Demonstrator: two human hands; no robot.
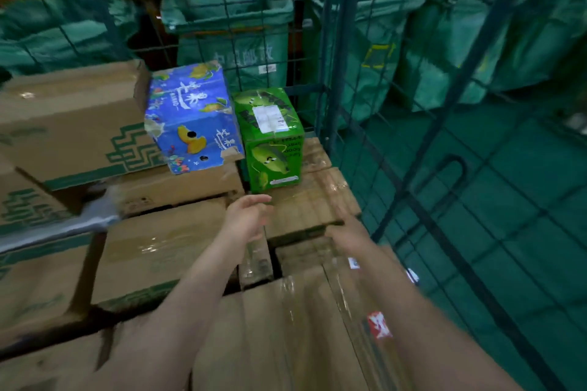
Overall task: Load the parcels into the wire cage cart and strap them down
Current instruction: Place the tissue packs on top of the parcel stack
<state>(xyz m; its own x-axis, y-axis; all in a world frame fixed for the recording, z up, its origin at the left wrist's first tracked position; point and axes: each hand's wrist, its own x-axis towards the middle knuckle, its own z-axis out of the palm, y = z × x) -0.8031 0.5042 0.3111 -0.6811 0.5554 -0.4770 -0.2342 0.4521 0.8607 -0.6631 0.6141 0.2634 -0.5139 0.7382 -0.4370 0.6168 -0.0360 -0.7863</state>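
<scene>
Parcels (pixel 158 251) filled the wire cage cart (pixel 337 41) in a packed layer of brown cartons. Nearest, a long taped carton (pixel 286 333) with a red sticker (pixel 378 324) lay under both bare forearms. The left grip (pixel 249 219) hung just above the cartons, fingers loosely spread and holding nothing, close to the foot of a small green box (pixel 273 143). The right grip (pixel 347 236) was smeared by motion at the near edge of a flat taped carton (pixel 311 197); whether its fingers were spread or curled there could not be told. The green box stood upright at the far end of that flat carton, near the cart's corner post. Just left of it a blue mango box (pixel 190 117) sat on a brown carton, with a big carton printed in green (pixel 70 124) beside it. Beyond the mesh stood green sacks (pixel 232 19) on a green floor (pixel 524 216).
</scene>
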